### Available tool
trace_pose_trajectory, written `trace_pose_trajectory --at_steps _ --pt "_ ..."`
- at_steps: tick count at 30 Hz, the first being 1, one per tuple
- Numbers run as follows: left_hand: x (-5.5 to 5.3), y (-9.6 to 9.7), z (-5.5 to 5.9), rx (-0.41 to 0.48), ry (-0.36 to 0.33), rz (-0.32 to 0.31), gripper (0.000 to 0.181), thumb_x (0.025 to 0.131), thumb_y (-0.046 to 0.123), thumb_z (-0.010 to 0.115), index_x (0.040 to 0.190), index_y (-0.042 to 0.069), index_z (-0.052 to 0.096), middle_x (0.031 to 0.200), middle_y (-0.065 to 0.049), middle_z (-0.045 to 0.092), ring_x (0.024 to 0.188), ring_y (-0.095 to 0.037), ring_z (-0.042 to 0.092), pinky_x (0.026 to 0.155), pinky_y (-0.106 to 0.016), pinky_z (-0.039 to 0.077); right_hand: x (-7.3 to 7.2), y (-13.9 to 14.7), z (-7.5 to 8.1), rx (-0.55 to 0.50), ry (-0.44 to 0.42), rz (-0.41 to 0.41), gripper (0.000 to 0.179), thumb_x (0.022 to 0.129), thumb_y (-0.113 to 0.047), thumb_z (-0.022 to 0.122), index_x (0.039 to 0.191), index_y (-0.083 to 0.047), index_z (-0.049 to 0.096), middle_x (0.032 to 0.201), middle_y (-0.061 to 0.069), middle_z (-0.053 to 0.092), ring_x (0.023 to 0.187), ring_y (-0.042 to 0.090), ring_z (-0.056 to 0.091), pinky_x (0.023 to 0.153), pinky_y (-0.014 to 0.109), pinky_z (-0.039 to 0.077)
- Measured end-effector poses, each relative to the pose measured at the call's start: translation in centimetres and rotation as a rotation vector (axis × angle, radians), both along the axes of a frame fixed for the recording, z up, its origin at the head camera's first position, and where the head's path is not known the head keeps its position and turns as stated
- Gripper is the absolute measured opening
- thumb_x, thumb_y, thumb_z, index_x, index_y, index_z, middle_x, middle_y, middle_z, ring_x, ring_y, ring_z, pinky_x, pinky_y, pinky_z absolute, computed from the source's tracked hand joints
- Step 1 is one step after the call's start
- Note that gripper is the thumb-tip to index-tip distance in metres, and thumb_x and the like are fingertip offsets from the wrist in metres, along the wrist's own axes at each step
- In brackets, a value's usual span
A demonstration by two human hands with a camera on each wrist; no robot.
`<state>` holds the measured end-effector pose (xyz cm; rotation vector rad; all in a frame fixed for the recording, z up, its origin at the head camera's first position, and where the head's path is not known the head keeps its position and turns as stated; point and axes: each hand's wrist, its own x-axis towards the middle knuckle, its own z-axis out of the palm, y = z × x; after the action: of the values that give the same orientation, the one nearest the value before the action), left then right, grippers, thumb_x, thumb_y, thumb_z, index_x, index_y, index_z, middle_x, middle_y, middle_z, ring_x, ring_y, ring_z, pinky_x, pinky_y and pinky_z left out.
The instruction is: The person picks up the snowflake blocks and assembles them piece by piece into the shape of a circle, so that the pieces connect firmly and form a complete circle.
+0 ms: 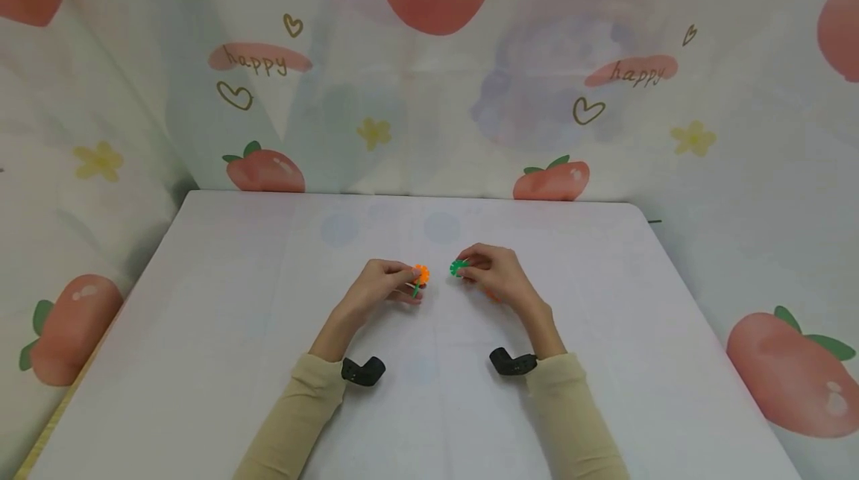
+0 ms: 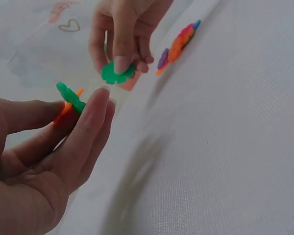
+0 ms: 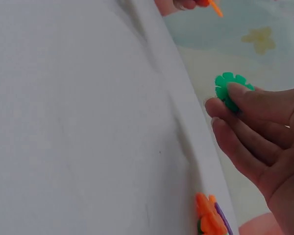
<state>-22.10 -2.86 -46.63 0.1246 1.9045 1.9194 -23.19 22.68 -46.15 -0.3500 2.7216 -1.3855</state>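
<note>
Between its thumb and fingers, my left hand [image 1: 382, 282] pinches an orange notched plastic disc [image 1: 421, 273]. A green notched disc [image 2: 71, 98] is slotted crosswise into that orange one. Opposite, a short gap away, my right hand [image 1: 499, 275] pinches a green notched disc [image 3: 228, 83] by its face, thumb in front. On the table beside the right hand lies a cluster of joined discs [image 2: 180, 45] in orange, pink, purple and blue. In the head view the right hand covers most of that cluster.
The hands are over the middle of a white-covered table [image 1: 201, 361]. A printed cloth backdrop [image 1: 436, 100] with fruit, hearts and flowers rises behind the table's far edge and along both sides. Dark wrist cameras sit on both forearms.
</note>
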Motion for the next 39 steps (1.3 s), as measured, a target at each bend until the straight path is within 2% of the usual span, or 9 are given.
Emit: trace_pose_trajectory --at_steps 5,8,11,18,26,29,32,35,39 --pt "0.0 -0.1 0.0 -0.004 0.020 0.007 0.027 0.100 0.014 0.065 0.111 -0.009 0.073 0.100 -0.020 0.077 0.073 -0.016 0.076 0.079 -0.035 0.064 0.3 -1.5 0.0 -0.056 0.013 0.093 0.021 0.094 -0.009 0.075 0.116 -0.010 0.077 0.106 0.007 0.077 0.087 0.017 0.075 0.084 0.029 0.061" --pt "-0.1 -0.2 -0.1 -0.009 0.029 0.004 0.028 0.100 0.016 0.065 0.109 -0.010 0.073 0.098 -0.021 0.077 0.072 -0.017 0.077 0.080 -0.034 0.064 0.5 -2.2 -0.1 -0.060 0.037 0.106 0.021 0.093 -0.010 0.077 0.113 -0.011 0.077 0.106 0.005 0.078 0.089 0.017 0.075 0.086 0.033 0.062" --pt "0.0 -0.3 -0.1 -0.015 0.029 -0.010 0.029 0.100 0.017 0.065 0.109 -0.010 0.073 0.096 -0.021 0.077 0.073 -0.018 0.077 0.082 -0.035 0.063 0.6 -2.8 -0.3 -0.056 0.063 0.098 0.016 0.093 -0.008 0.076 0.109 -0.010 0.077 0.100 0.005 0.078 0.088 0.017 0.076 0.085 0.033 0.062" --pt "0.0 -0.1 -0.3 -0.037 0.027 -0.050 0.028 0.100 0.014 0.065 0.107 -0.011 0.074 0.090 -0.019 0.078 0.071 -0.020 0.077 0.082 -0.037 0.063 0.8 -3.1 -0.6 -0.117 0.099 0.108 0.010 0.091 -0.004 0.077 0.101 -0.007 0.080 0.094 0.006 0.079 0.085 0.019 0.077 0.082 0.027 0.062" --pt "0.1 0.1 -0.6 -0.060 0.000 -0.056 0.023 0.099 0.007 0.065 0.102 -0.015 0.074 0.085 -0.021 0.077 0.066 -0.020 0.076 0.071 -0.037 0.065 1.0 -3.5 -0.2 -0.118 0.171 0.170 0.009 0.086 0.004 0.078 0.091 -0.003 0.082 0.088 0.012 0.079 0.083 0.024 0.077 0.077 0.025 0.062" --pt "0.1 -0.1 -0.7 -0.064 0.000 -0.064 0.023 0.099 0.007 0.066 0.102 -0.014 0.075 0.083 -0.021 0.077 0.065 -0.019 0.074 0.068 -0.036 0.064 1.0 -3.8 -0.3 -0.130 0.160 0.192 0.011 0.086 0.007 0.077 0.090 -0.002 0.081 0.088 0.013 0.079 0.081 0.024 0.077 0.075 0.025 0.062" --pt "0.1 -0.3 -0.6 -0.066 -0.002 -0.073 0.024 0.100 0.009 0.065 0.103 -0.014 0.075 0.084 -0.020 0.077 0.065 -0.019 0.075 0.070 -0.037 0.064 0.9 -3.8 -0.7 -0.141 0.151 0.188 0.010 0.086 0.004 0.079 0.090 -0.005 0.082 0.088 0.009 0.080 0.080 0.018 0.076 0.075 0.022 0.061" --pt "0.1 -0.4 -0.4 -0.054 -0.009 -0.111 0.026 0.101 0.010 0.062 0.106 -0.014 0.073 0.090 -0.022 0.077 0.070 -0.021 0.076 0.076 -0.037 0.064 0.8 -3.7 -0.7 -0.141 0.156 0.185 0.010 0.087 0.000 0.080 0.094 -0.006 0.083 0.090 0.007 0.080 0.083 0.016 0.076 0.079 0.024 0.061" --pt "0.0 -0.4 -0.2 0.006 -0.028 -0.206 0.029 0.103 0.006 0.055 0.124 -0.011 0.064 0.107 -0.026 0.075 0.082 -0.025 0.078 0.084 -0.041 0.063 0.5 -3.0 -0.3 -0.100 0.181 0.186 0.015 0.089 -0.005 0.079 0.103 -0.007 0.082 0.099 0.005 0.080 0.092 0.018 0.075 0.087 0.030 0.062"
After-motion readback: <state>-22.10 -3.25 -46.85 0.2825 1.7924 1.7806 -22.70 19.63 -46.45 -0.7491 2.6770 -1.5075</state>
